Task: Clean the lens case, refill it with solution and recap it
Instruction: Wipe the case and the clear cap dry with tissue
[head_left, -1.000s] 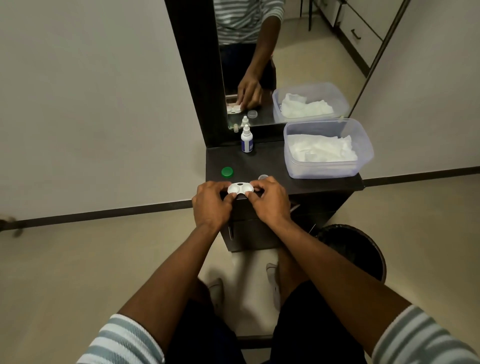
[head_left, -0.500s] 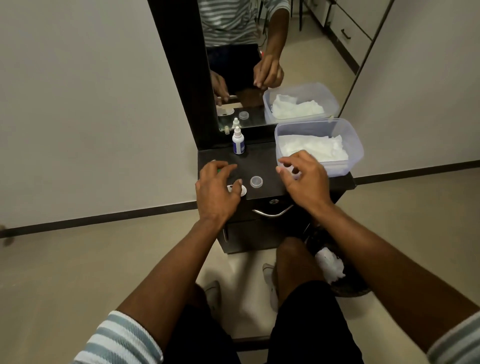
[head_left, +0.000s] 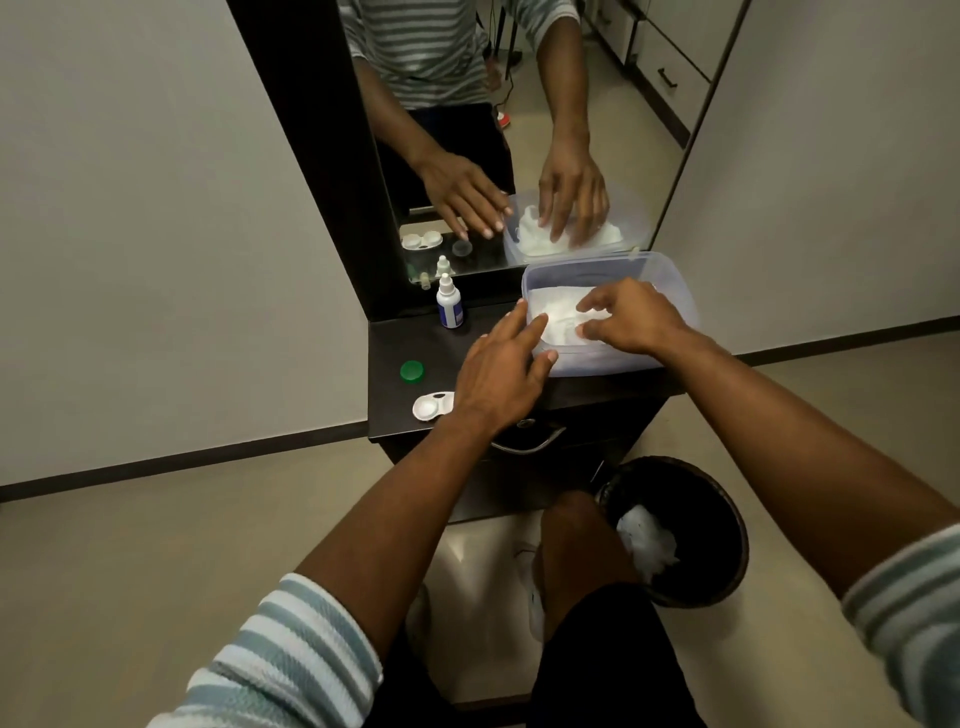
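Two bare hands reach over the small dark wooden table (head_left: 395, 338) toward the translucent rectangular plastic tub (head_left: 680, 296) at its right end. The right hand (head_left: 631, 319) is inside the tub, its fingers curled down onto the soft, crumpled white tissue (head_left: 558, 317) that fills it; whether it has actually pinched a sheet cannot be told. The left hand (head_left: 501, 376) lies relaxed with fingers nearly straight, fingertips touching the tub's near-left wall and holding nothing.

The white plastic lens case (head_left: 432, 405), two shallow round wells joined by a bridge, lies uncapped near the table's front edge, just left of the left wrist, its right well partly hidden by it. A round green ribbed cap (head_left: 412, 372) sits behind it, apart. A small white dropper bottle with a blue label (head_left: 449, 304) stands upright at the back, against the dark-framed mirror (head_left: 519, 130).

The tub takes up the right part of the table's top and its rounded corner overhangs the right edge. Bare dark surface remains between the cap, the bottle and the tub. Below right, on the floor, a round dark bin (head_left: 724, 525) holds crumpled white tissue.
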